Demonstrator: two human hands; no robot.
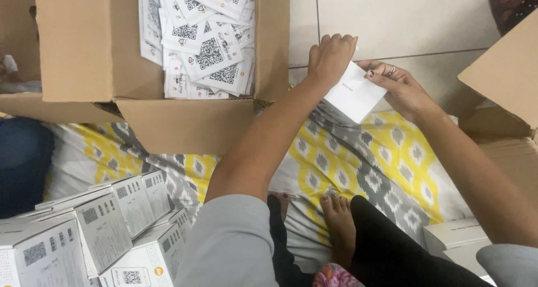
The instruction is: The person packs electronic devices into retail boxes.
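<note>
A small white box (pixel 356 94) is held between both hands above a patterned cloth. My left hand (pixel 330 57) grips its upper left edge with fingers curled over it. My right hand (pixel 399 84), with a ring on one finger, holds the box's right side. Just to the left stands an open cardboard carton (pixel 78 46) holding several small white packets (pixel 204 40) printed with square codes.
Several white boxes (pixel 101 231) are stacked at the lower left, and more white boxes (pixel 455 236) lie at the lower right. Another cardboard carton (pixel 507 74) stands at the right. A yellow, grey and white cloth (pixel 358 164) covers the floor; my bare feet (pixel 336 220) rest on it.
</note>
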